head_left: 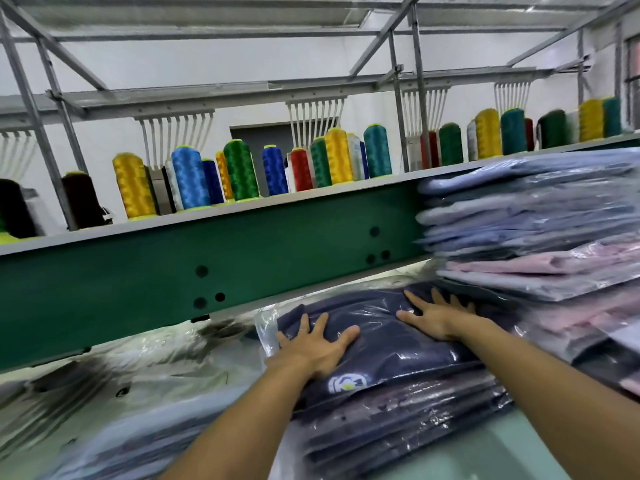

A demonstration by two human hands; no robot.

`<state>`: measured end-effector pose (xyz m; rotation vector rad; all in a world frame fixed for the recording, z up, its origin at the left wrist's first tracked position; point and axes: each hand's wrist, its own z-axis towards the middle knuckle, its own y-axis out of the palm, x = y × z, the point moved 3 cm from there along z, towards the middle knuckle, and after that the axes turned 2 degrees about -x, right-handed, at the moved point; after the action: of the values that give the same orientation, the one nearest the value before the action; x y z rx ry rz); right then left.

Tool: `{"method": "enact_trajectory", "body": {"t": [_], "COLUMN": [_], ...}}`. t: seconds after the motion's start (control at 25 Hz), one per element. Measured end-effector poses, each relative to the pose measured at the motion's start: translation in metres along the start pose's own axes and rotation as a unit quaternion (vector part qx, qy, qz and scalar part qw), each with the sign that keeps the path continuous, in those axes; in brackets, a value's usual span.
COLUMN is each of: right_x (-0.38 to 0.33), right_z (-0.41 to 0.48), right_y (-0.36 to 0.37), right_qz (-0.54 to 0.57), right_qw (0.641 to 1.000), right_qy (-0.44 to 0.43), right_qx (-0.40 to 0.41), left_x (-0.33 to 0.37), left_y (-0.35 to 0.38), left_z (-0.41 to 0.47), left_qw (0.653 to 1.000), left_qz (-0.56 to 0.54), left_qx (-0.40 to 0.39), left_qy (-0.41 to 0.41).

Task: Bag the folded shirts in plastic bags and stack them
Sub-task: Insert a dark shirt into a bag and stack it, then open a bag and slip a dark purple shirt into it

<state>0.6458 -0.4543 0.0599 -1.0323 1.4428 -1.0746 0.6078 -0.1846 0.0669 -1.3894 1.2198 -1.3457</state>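
Two hands are being pressed flat on the top bagged shirt [381, 341], a navy one in clear plastic, which is lying on the low stack [398, 431] of dark bagged shirts on the worktop [502, 455]. The left hand [313, 344] is being laid on the near left part, just above the printed logo [348, 383]. The right hand [434, 315] is being laid on the far right part, close against the taller pile [536, 230] of pale blue and pink bagged shirts. The fingers [322, 323] of both hands are being held straight and spread wide, so nothing is being gripped or pinched. By the look of it, trapped air is being squeezed out and the packet is being settled onto the stack. Even, downward pressure from both palms is being called for here, worked towards the open end of the bag, though which end that is cannot be told. Sideways pushing is being best avoided, since the slick plastic is likely to slide and the edges beneath are already being left a little uneven. Loose plastic bags [145, 362] are lying to the left, under the green beam [207, 268].
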Motion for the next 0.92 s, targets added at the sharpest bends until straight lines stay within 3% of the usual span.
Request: {"method": "enact_trajectory", "body": {"t": [0.24,0.48,0.6,0.72,0.92], "right_x": [-0.011,-0.038,-0.07,-0.107,-0.171], "right_z": [-0.008,-0.049,-0.083,-0.121,-0.198], "right_y": [0.0,-0.014,-0.026,-0.035,-0.029], "right_qz": [-0.076,-0.114,-0.049,0.085,0.183], "right_qw": [0.996,0.975,0.966,0.948,0.927], "right_qy": [0.027,0.0,-0.061,-0.136,-0.221], "right_qx": [0.032,0.189,0.246,0.274,0.242], "left_x": [0.007,0.027,0.024,0.017,-0.013], "left_y": [-0.002,-0.028,-0.05,-0.071,-0.087], "left_z": [-0.017,-0.058,-0.087,-0.119,-0.186], "left_qw": [0.999,0.981,0.961,0.942,0.944], "left_qz": [-0.013,0.035,0.039,-0.014,-0.021], "left_qx": [0.029,0.188,0.26,0.318,0.318], "left_qy": [-0.011,0.041,0.083,0.11,0.088]}}
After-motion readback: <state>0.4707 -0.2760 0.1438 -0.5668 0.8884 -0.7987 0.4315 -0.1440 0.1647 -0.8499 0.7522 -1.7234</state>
